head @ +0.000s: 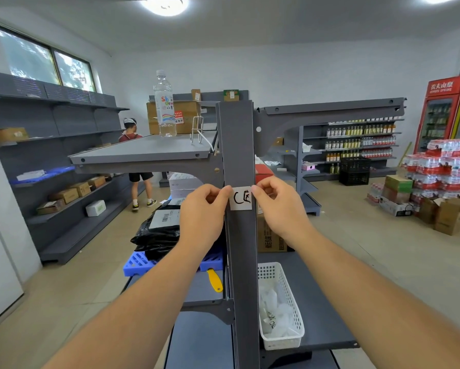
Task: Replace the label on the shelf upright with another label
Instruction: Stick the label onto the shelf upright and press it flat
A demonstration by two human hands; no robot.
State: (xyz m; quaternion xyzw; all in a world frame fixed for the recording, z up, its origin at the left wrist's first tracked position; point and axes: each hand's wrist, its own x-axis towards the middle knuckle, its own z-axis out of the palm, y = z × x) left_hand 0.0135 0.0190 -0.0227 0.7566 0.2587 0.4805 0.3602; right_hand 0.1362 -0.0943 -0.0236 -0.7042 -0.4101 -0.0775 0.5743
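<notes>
A white label (240,198) with black handwritten marks lies flat against the front of the grey shelf upright (240,145), about mid-height. My left hand (202,212) pinches the label's upper left corner with thumb and forefinger. My right hand (276,206) pinches its upper right corner the same way. Both hands hold the label against the post. Whether it sticks to the metal I cannot tell.
A white basket (290,304) with several loose white labels sits on the lower right shelf. A yellow scraper (214,280) lies on the lower left shelf near a blue crate (141,263) and black bags. A water bottle (165,105) stands on the upper shelf. A person stands far left.
</notes>
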